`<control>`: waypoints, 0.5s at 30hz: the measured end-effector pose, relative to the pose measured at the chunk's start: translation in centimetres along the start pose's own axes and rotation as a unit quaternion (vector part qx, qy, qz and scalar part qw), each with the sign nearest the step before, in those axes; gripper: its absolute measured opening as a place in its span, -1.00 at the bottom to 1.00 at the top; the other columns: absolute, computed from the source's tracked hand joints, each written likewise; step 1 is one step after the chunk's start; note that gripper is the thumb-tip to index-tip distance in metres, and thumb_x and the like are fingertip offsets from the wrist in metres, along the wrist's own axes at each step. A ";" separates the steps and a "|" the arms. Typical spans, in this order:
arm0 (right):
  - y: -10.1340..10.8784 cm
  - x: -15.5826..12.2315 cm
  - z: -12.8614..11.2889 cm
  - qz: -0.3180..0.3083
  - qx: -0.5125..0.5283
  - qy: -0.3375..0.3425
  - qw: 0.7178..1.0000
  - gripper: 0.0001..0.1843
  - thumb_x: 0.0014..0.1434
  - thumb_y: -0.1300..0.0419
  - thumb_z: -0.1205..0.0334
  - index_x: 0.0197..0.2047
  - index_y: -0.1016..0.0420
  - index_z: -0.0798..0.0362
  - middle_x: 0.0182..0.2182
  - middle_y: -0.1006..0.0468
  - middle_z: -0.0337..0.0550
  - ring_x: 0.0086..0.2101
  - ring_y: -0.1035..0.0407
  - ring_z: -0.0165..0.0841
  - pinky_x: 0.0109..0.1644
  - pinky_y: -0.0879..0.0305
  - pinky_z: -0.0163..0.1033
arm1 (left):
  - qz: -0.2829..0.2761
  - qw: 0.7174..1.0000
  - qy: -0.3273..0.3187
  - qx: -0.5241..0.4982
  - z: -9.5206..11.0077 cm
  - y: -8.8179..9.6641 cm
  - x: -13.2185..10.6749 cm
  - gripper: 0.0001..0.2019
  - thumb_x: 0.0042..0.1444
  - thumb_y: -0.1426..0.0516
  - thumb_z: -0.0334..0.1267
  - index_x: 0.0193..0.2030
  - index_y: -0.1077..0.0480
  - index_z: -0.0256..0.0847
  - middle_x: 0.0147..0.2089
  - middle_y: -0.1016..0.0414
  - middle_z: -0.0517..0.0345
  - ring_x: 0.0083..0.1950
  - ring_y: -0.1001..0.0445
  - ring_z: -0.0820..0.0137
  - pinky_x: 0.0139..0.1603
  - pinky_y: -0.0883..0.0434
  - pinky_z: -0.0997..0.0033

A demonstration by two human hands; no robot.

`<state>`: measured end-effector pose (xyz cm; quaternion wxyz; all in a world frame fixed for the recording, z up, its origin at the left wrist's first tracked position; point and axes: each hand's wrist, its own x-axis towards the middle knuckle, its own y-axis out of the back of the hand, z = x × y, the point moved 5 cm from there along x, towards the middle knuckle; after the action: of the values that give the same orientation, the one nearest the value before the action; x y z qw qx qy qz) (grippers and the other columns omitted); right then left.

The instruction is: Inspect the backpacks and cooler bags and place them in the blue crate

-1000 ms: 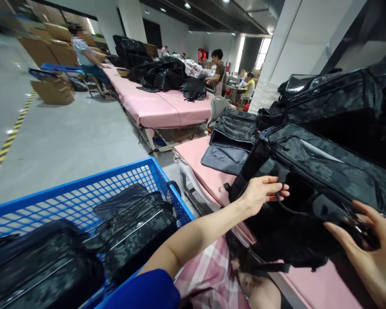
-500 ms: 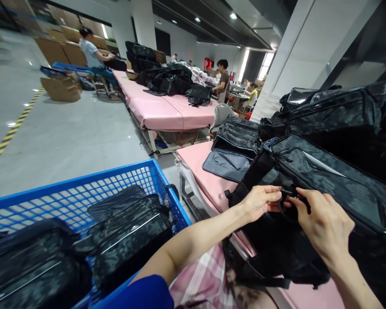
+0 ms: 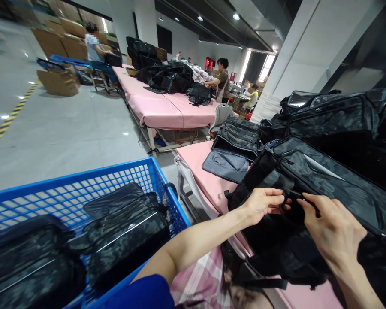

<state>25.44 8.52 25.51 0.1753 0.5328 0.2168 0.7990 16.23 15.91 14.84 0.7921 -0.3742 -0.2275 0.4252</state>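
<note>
A large black camouflage backpack (image 3: pixel 350 189) lies on the pink-covered table in front of me, its strap side turned toward me. My left hand (image 3: pixel 265 204) pinches a thin black strap (image 3: pixel 291 193) at the backpack's near side. Just to the right, my right hand (image 3: pixel 333 225) grips the same strap between thumb and bent fingers. A small gap with dark strap in it separates the two hands. Any small buckle at the fingertips is too dark to make out. Black straps (image 3: pixel 266 281) hang below the bag at the table edge.
A blue plastic basket (image 3: pixel 154 171) on my left holds camouflage bags (image 3: pixel 128 236). Beyond my backpack sits an opened bag (image 3: pixel 239 133), with more bags (image 3: pixel 334 113) piled at right. Another pink table (image 3: pixel 161 111) carries black bags; co-workers (image 3: pixel 223 79) are near it.
My right hand has moved a little to the right and down, widening the gap between the hands. The left hand has barely moved and keeps its pinch.
</note>
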 end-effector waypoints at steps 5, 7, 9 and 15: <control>-0.3 -0.1 -0.6 -0.011 -0.025 0.058 0.998 -0.81 0.17 -0.15 0.20 -0.18 -0.48 0.09 -0.40 -0.55 -0.21 -0.41 -0.31 -0.39 -0.38 -0.11 -0.29 | 0.009 1.000 0.002 -0.002 -0.1 0.1 0.0 -0.63 -0.25 -0.37 -0.31 -0.27 -0.43 -0.36 -0.34 -0.52 0.09 -0.42 -0.50 0.46 -0.33 -0.39 0.45; -0.3 -0.2 -0.7 0.007 -0.041 0.066 0.997 -0.85 0.15 -0.18 0.22 -0.23 -0.48 0.08 -0.44 -0.54 -0.24 -0.44 -0.29 -0.40 -0.39 -0.09 -0.29 | 0.021 1.000 0.013 -0.009 -0.2 0.1 0.0 -0.64 -0.26 -0.37 -0.35 -0.27 -0.41 -0.35 -0.37 -0.50 0.14 -0.43 -0.47 0.50 -0.33 -0.38 0.46; -0.1 -0.2 -0.4 0.022 -0.033 0.051 0.998 -0.88 0.14 -0.19 0.24 -0.26 -0.49 0.07 -0.46 -0.53 -0.26 -0.45 -0.29 -0.42 -0.40 -0.09 -0.31 | 0.035 0.999 0.031 -0.023 -0.3 0.2 -0.1 -0.64 -0.27 -0.37 -0.40 -0.28 -0.40 -0.34 -0.41 -0.46 0.19 -0.44 -0.44 0.54 -0.32 -0.36 0.47; -0.2 -0.3 -0.3 -0.002 -0.015 0.049 0.999 -0.80 0.17 -0.17 0.16 -0.19 -0.48 0.08 -0.40 -0.54 -0.25 -0.40 -0.32 -0.41 -0.37 -0.11 -0.32 | 0.070 0.997 -0.004 0.010 0.3 0.3 0.0 -0.61 -0.41 -0.40 -0.37 -0.36 -0.42 -0.36 -0.43 -0.43 0.23 -0.43 -0.41 0.55 -0.30 -0.34 0.46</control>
<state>25.27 8.54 25.09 0.1735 0.4898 0.2145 0.8270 15.89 16.08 14.79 0.7633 -0.3797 -0.1992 0.4832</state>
